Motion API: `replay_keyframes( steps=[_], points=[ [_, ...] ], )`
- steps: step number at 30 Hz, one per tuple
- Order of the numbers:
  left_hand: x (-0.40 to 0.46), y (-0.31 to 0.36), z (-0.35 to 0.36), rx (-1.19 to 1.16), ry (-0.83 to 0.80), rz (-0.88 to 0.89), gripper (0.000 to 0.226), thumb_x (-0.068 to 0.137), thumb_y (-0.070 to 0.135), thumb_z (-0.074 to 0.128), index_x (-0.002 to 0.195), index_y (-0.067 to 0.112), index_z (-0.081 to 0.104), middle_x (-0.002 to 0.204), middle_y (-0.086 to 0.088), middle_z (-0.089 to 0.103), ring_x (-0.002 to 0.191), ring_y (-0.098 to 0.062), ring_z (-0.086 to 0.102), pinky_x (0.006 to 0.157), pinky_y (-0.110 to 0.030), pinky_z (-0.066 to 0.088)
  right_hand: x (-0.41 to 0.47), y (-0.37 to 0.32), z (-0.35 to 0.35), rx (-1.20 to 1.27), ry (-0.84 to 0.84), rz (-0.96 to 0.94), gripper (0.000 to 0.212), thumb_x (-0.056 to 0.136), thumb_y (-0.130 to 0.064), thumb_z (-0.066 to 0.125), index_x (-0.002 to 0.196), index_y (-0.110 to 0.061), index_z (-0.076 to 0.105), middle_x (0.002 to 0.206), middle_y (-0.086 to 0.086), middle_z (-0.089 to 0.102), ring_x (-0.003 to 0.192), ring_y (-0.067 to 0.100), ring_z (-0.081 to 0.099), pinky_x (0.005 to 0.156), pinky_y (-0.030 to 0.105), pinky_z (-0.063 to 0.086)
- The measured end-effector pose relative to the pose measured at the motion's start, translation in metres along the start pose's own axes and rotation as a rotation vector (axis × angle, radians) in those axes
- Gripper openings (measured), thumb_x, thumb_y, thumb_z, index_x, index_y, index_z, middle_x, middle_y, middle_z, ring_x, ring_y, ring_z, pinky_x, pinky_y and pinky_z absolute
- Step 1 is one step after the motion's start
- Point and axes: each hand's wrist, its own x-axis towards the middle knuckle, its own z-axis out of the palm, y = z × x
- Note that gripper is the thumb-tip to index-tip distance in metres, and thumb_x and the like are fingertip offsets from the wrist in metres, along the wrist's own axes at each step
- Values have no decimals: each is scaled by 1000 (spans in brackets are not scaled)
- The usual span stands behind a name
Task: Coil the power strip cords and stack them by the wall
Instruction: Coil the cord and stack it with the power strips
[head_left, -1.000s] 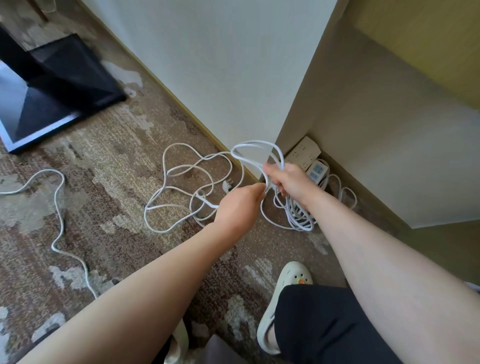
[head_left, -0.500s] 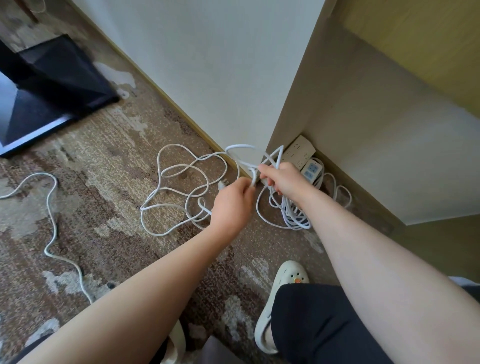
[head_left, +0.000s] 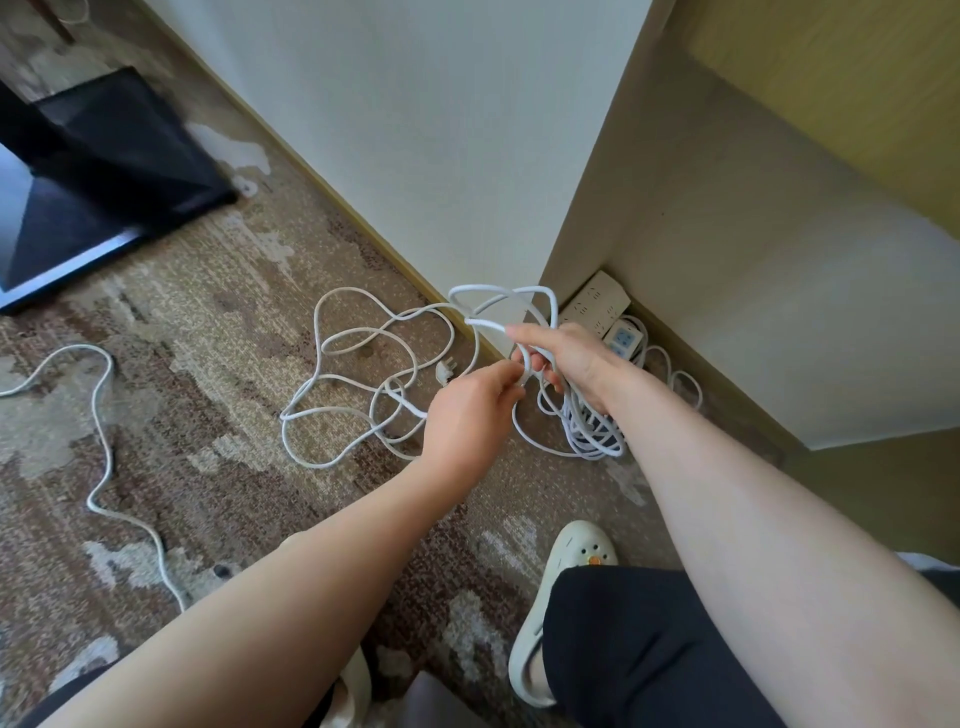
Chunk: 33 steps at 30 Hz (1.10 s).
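Note:
A white power strip cord (head_left: 358, 395) lies in loose loops on the carpet, its plug (head_left: 444, 372) near the wall. My right hand (head_left: 566, 358) grips several gathered loops of this cord, which rise above it and hang below to a bundle (head_left: 592, 436) on the floor. My left hand (head_left: 467, 415) pinches the cord right beside the right hand's fingers. Two power strips (head_left: 597, 306) lie in the corner by the wall, one with blue sockets (head_left: 623, 340).
Another white cord (head_left: 104, 441) snakes across the carpet at the left. A black stand base (head_left: 104, 171) sits at the upper left. My foot in a white clog (head_left: 566, 587) is at the bottom, beside a beige cabinet wall (head_left: 727, 260).
My left hand drew in close to the right and now pinches the cord at the right hand's fingers. The raised loops shifted slightly above the right hand.

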Motion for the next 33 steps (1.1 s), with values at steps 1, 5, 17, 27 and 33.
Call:
replay_keyframes(
  steps=[1,5,17,27,33],
  points=[
    [0,1,1,29,-4,22,6,91,21,58,93,20,63,73,4,65,66,-19,58,56,-35,45,0,0,0,-15,-4,-12,32,75,-46,71,73,-14,71,59,-4,51,51,10,39,54,26,33],
    [-4,4,5,100,-58,19,7,92,22,58,94,19,63,75,3,65,67,-22,59,56,-35,45,1,1,-1,-82,7,-67,17,72,-26,72,76,-13,61,62,3,42,53,13,35,58,30,30],
    [-15,-75,-39,-54,-649,-192,29,101,40,40,103,26,65,73,12,57,68,-5,54,63,-23,40,7,11,-8,-272,173,-150,41,94,-31,48,58,-19,63,72,4,56,64,17,50,63,32,40],
    [-23,-112,-60,366,-689,-129,24,98,44,44,88,32,62,79,10,61,79,-16,59,70,-32,46,19,19,-30,146,260,-146,18,94,-33,51,79,-23,54,49,-13,50,55,10,57,82,44,55],
    [-21,-69,-23,513,-588,103,26,100,43,39,81,30,49,69,8,52,69,-20,55,63,-32,30,10,17,-26,179,142,-205,23,100,-21,52,77,-20,51,52,-8,41,40,8,34,43,24,42]
  ],
)
